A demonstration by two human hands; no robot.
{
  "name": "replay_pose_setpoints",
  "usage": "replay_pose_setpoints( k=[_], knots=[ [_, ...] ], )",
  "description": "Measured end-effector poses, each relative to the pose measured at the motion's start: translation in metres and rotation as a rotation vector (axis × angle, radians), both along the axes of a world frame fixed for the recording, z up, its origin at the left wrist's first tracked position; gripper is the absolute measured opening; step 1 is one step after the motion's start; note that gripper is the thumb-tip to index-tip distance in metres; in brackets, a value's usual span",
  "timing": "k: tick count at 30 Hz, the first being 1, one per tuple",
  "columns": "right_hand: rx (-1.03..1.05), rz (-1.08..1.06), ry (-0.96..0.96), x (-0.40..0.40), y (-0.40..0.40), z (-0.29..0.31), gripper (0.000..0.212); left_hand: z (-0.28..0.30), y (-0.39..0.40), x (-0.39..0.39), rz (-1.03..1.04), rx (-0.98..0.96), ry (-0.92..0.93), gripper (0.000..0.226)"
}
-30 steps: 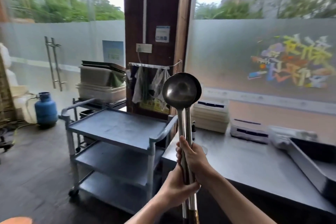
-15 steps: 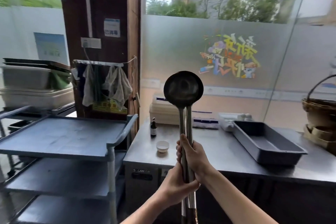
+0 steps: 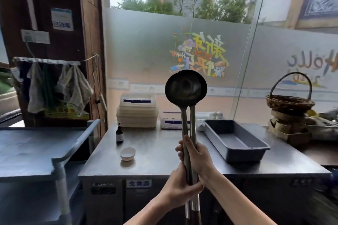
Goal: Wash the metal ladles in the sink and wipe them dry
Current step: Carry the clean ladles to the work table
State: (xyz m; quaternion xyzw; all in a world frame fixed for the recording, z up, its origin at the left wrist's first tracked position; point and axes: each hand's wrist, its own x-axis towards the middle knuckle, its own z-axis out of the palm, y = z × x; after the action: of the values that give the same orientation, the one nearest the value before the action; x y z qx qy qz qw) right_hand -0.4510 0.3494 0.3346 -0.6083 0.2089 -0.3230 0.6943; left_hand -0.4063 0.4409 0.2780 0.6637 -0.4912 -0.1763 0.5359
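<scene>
The view is swinging right since a moment ago, bringing a basket (image 3: 289, 103) in beyond the right hand (image 3: 198, 159). Both hands, left hand (image 3: 178, 191) lower, are still gripping two upright ladles (image 3: 185, 87). Under them, the counter (image 3: 155, 153) label is reading 生食品.

- I see two metal ladles (image 3: 186, 89) upright, bowls stacked one behind the other, dark and round.
- Their long steel handles run side by side, touching, down to dark grips at bottom.

Two ladles (image 3: 186, 87), one tray (image 3: 236, 140), one bowl (image 3: 127, 153)
</scene>
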Motion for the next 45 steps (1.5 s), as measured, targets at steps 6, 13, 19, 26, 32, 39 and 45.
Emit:
replay_pose_setpoints(
  k=[6, 13, 19, 26, 32, 39, 45],
  knots=[
    [-0.008, -0.036, 0.029, -0.020, -0.086, -0.016, 0.050, -0.008, -0.084, -0.018, -0.019, 0.025, 0.006, 0.038],
    [0.026, -0.100, 0.091, -0.040, -0.173, -0.038, 0.047, -0.025, -0.170, -0.038, -0.084, 0.035, 0.033, 0.036],
    [-0.033, -0.158, 0.181, -0.047, -0.233, -0.055, 0.044, -0.048, -0.236, -0.037, -0.089, 0.095, 0.011, 0.044],
    [0.015, -0.171, 0.224, -0.020, -0.320, -0.078, 0.046, -0.071, -0.323, -0.002, -0.098, 0.122, -0.035, 0.043],
    [0.070, -0.207, 0.259, 0.028, -0.412, -0.092, 0.045, -0.081, -0.415, 0.037, -0.149, 0.073, 0.033, 0.054],
    [0.046, -0.233, 0.408, 0.072, -0.511, -0.100, 0.043, -0.093, -0.514, 0.078, -0.182, 0.124, 0.085, 0.030],
    [0.155, -0.221, 0.509, 0.084, -0.568, -0.121, 0.043, -0.105, -0.562, 0.092, -0.252, 0.193, 0.157, 0.026]
  ],
)
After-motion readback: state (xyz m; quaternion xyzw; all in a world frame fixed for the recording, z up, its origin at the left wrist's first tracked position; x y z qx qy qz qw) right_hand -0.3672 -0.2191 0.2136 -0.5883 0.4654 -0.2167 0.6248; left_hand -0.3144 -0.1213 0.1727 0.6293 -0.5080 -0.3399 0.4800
